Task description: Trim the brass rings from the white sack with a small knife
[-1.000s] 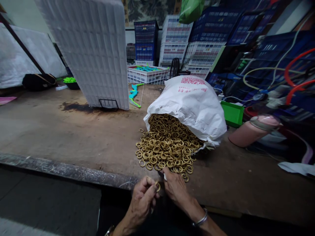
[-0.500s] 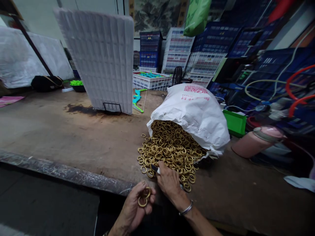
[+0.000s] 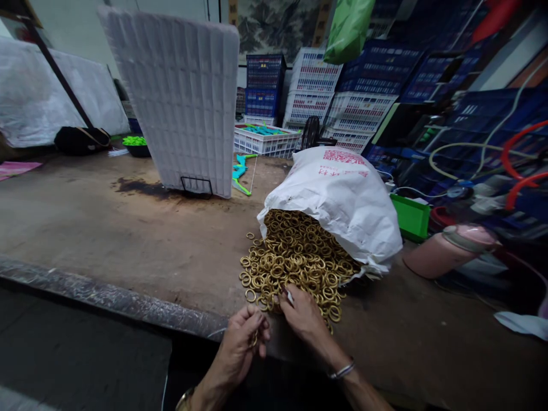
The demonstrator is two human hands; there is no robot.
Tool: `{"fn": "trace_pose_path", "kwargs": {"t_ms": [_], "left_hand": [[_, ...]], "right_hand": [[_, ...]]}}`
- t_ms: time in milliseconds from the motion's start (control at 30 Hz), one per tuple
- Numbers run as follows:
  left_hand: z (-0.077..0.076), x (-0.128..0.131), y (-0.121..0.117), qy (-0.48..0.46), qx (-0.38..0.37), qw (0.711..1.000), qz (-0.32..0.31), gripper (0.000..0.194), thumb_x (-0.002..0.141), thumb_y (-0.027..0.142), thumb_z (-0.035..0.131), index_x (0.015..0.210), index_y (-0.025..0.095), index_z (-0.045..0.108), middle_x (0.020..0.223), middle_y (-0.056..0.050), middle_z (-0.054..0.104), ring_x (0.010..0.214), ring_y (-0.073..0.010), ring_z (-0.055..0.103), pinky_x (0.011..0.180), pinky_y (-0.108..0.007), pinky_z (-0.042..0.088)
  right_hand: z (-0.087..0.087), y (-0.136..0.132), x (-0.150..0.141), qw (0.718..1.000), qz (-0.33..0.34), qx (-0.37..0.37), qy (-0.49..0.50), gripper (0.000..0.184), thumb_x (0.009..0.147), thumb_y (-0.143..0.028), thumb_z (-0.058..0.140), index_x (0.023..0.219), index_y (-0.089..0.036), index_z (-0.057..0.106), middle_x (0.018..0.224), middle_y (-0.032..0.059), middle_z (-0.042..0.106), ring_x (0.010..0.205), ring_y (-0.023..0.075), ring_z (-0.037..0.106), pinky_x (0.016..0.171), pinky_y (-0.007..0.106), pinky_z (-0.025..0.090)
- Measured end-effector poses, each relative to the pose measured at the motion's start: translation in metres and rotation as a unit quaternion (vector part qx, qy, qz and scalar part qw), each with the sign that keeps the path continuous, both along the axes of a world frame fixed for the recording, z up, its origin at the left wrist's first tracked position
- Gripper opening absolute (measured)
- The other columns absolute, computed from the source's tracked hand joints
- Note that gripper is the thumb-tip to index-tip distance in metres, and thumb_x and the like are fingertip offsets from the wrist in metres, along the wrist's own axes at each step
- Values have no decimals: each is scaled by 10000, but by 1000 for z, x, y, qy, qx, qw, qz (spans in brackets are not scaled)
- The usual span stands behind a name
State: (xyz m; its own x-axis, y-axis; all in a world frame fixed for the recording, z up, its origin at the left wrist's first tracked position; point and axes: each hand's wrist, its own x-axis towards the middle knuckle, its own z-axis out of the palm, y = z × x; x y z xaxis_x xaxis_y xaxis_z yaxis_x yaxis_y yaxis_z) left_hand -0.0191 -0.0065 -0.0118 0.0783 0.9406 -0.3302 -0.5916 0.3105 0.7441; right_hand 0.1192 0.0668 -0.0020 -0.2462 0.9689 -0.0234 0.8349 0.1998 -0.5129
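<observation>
My left hand (image 3: 242, 339) is closed at the table's front edge, fingers curled round gold-coloured rings (image 3: 254, 339) that are mostly hidden by them. Just right of it, my right hand (image 3: 303, 313) pinches a small, thin dark-and-white tool (image 3: 290, 297), perhaps a knife; its kind is not clear. The fingertips of this hand reach the near edge of a heap of gold-coloured rings (image 3: 295, 262). That heap spills from the mouth of a white woven sack (image 3: 334, 194) lying on its side.
On the wooden table (image 3: 107, 240), a tall white ribbed panel (image 3: 180, 103) stands in a wire holder. Behind it lies a blue-green toy bow (image 3: 240, 171). A pink cylinder (image 3: 449, 248) and a green tray (image 3: 409, 217) sit to the right. Crates (image 3: 314, 74) are stacked at the back.
My left hand has turned and drawn its fingers in, so its rings show less. My right hand has shifted slightly right and down, and its tool has tilted.
</observation>
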Motion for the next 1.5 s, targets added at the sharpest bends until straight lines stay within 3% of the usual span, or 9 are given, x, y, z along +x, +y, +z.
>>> {"fn": "trace_pose_path", "kwargs": {"t_ms": [100, 233, 433, 533, 667, 833, 933, 1100, 1500], "left_hand": [[-3, 5, 7, 187, 66, 980, 34, 164, 754, 327, 577, 749, 165, 554, 537, 44, 515, 422, -66, 446, 383, -166, 366], [-9, 8, 14, 365, 239, 899, 43, 150, 766, 199, 542, 896, 171, 610, 830, -37, 650, 784, -149, 604, 720, -247, 476], [-22, 6, 20, 467, 386, 795, 40, 233, 796, 111, 467, 983, 186, 585, 877, -57, 659, 821, -160, 610, 738, -269, 482], [-25, 4, 24, 473, 414, 777, 35, 227, 803, 114, 460, 971, 189, 594, 833, -57, 654, 769, -158, 602, 698, -269, 477], [-20, 2, 25, 445, 374, 814, 2, 183, 805, 153, 476, 901, 185, 628, 785, -66, 643, 728, -167, 588, 675, -269, 450], [-1, 4, 24, 374, 248, 894, -1, 113, 766, 223, 546, 795, 187, 649, 683, -22, 612, 631, -148, 532, 622, -240, 398], [10, 7, 24, 328, 181, 927, 13, 97, 737, 254, 569, 730, 176, 624, 585, 18, 543, 555, -123, 472, 558, -220, 367], [16, 13, 24, 299, 119, 947, 6, 129, 728, 275, 543, 684, 157, 566, 547, 34, 505, 511, -98, 440, 514, -206, 347], [15, 12, 21, 219, 17, 971, -93, 358, 707, 526, 532, 651, 185, 438, 449, 75, 479, 317, -34, 311, 337, -165, 190]], "right_hand": [[-1, 2, 6, 987, -2, -101, 124, 115, 674, -210, 423, 562, -189, 438, 518, -41, 411, 524, 102, 378, 499, 219, 243], [-1, 0, 12, 931, -16, -232, 280, 124, 610, -272, 446, 527, -196, 394, 475, -71, 323, 465, 77, 292, 443, 211, 215], [14, -7, 15, 862, -45, -367, 346, 144, 600, -327, 455, 569, -209, 378, 435, -103, 321, 339, 37, 186, 339, 195, 115], [17, -8, 17, 847, -39, -389, 359, 156, 592, -333, 462, 571, -213, 365, 435, -108, 332, 318, 29, 178, 323, 183, 117], [10, -8, 17, 847, -40, -389, 361, 144, 615, -324, 447, 576, -215, 362, 446, -105, 333, 333, 37, 180, 335, 181, 136], [9, -10, 14, 951, -49, -148, 267, 176, 716, -337, 434, 608, -197, 429, 524, -67, 374, 491, 87, 348, 471, 202, 289], [16, -15, 13, 972, -18, -70, 222, 202, 775, -379, 424, 749, -193, 499, 591, -50, 431, 559, 110, 396, 532, 218, 313], [16, -22, 10, 975, 48, -67, 206, 283, 829, -414, 386, 710, -187, 506, 591, -47, 431, 559, 104, 388, 533, 217, 299], [7, -21, 13, 946, 13, -139, 292, 307, 806, -438, 407, 626, -189, 427, 518, -68, 358, 493, 83, 318, 465, 198, 280]]}}
